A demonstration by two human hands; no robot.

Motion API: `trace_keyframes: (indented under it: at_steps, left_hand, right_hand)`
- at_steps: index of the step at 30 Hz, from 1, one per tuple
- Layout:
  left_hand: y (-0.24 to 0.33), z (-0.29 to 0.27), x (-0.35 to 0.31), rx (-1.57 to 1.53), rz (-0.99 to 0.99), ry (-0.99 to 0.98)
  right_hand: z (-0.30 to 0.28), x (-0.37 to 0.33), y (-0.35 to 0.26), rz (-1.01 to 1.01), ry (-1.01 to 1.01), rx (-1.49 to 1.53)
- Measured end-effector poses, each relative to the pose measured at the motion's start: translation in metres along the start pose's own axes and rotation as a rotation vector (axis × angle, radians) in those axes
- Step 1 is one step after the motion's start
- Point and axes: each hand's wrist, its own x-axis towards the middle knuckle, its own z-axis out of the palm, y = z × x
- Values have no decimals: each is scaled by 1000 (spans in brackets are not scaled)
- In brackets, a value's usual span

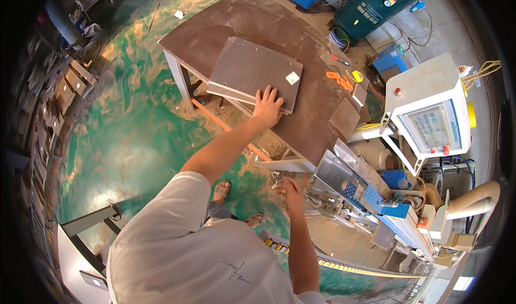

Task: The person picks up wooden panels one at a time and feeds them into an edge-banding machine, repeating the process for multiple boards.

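A stack of flat brown rectangular panels (244, 62) lies on a dark brown worktable, its near edges jutting slightly past the table's edge. One small white square label (292, 78) shows on the top panel. My left hand (267, 109) rests flat on the near edge of that panel, fingers spread. Lower down, my right hand (292, 197) hangs in the air beside the table's near end and the machine. Its fingers are loosely bent and apart, and I see nothing clearly held in them.
The worktable (193, 32) carries orange-handled tools (339, 80), a yellow tape measure (357, 76) and a red-and-black marker (339, 60). To the right stand a control box with a screen (430, 127) and a long machine (400, 218). A dark green tank (376, 11) stands behind.
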Motion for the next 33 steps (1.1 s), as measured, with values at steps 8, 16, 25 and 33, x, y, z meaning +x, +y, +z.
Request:
trace_keyframes:
  at_steps: [8,16,25,33]
  left_hand:
    - [-2,-74,-132,-296,290,-60]
    - [-102,-89,-91,-407,-281,279]
    - [-27,4,-122,-1010,-569,-332]
    - [146,16,-142,-1107,-712,-748]
  right_hand:
    - [65,42,-18,156,-89,471]
    - [24,-15,20,65,49,410]
    - [-99,-41,57,43,407,475]
    - [-192,-64,92,-167,823,942]
